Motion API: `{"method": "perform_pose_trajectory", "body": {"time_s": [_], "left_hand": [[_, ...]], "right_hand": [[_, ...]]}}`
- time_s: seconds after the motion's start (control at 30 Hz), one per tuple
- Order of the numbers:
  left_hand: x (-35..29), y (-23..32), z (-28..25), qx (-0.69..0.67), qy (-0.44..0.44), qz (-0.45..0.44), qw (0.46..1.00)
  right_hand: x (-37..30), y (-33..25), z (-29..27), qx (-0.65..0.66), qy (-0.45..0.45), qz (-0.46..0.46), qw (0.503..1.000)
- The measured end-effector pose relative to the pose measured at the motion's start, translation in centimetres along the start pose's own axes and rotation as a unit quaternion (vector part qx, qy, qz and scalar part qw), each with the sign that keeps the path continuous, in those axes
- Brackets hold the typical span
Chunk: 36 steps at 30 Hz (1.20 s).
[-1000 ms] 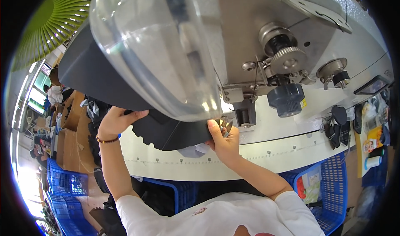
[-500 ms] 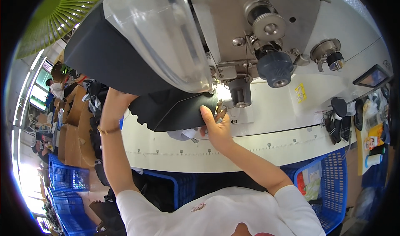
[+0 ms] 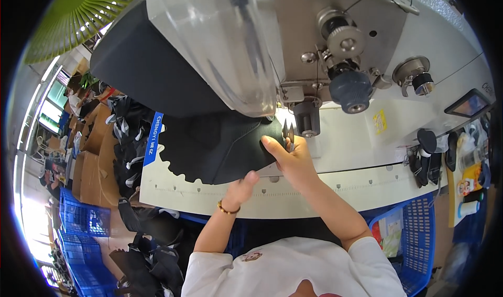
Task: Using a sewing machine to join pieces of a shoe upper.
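A black piece of material (image 3: 209, 150) with a notched left edge and a seam line lies on the sewing machine bed, its far edge under the machine head (image 3: 209, 40). My right hand (image 3: 296, 163) is closed round small thread snips (image 3: 288, 132), blades pointing away from me beside the needle area. Its thumb rests on the right end of the black piece. My left hand (image 3: 241, 189), with a beaded bracelet at the wrist, is at the near edge of the piece. Its fingers are blurred and partly hidden, so its grip is unclear.
Tension knobs (image 3: 350, 87) and a small screen (image 3: 468, 106) are on the machine. Blue baskets (image 3: 419, 239) stand at right and left. Dark pieces (image 3: 133, 145) pile up at the left near cardboard boxes (image 3: 107, 166). A green fan (image 3: 68, 19) is at far left.
My left hand has come from the far left, beside the machine head, to the near edge of the black piece. The piece now spreads further toward me. My right hand still holds the snips.
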State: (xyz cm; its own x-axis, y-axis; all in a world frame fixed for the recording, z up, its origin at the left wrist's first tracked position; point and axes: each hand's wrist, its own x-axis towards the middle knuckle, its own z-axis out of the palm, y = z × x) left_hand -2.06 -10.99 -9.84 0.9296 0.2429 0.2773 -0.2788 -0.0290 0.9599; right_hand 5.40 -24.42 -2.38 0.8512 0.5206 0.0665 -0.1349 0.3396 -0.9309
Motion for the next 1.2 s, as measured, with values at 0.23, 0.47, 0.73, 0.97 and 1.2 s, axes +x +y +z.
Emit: {"method": "perform_pose_trajectory", "body": {"time_s": [0.23,0.47,0.73,0.97,1.2], "left_hand": [[2.1,2.2,0.1,-0.053,0.014,0.032,0.998],[2.4,2.6,2.6,-0.057,0.188,0.029,0.98],[2.3,4.0,3.5,-0.253,0.178,-0.034,0.95],[-3.1,7.3,-2.5,0.169,-0.227,-0.087,0.955],[0.7,15.9,0.0,0.351,0.207,0.14,0.902]], "right_hand": [[0.4,3.1,0.0,-0.161,0.072,-0.15,0.973],[-0.4,3.3,-0.1,-0.125,0.059,-0.101,0.985],[-0.6,2.0,-2.9,-0.07,0.114,-0.153,0.979],[-0.5,2.2,-4.7,-0.105,0.058,-0.085,0.989],[-0.1,1.4,-0.2,-0.101,0.045,-0.065,0.992]]}}
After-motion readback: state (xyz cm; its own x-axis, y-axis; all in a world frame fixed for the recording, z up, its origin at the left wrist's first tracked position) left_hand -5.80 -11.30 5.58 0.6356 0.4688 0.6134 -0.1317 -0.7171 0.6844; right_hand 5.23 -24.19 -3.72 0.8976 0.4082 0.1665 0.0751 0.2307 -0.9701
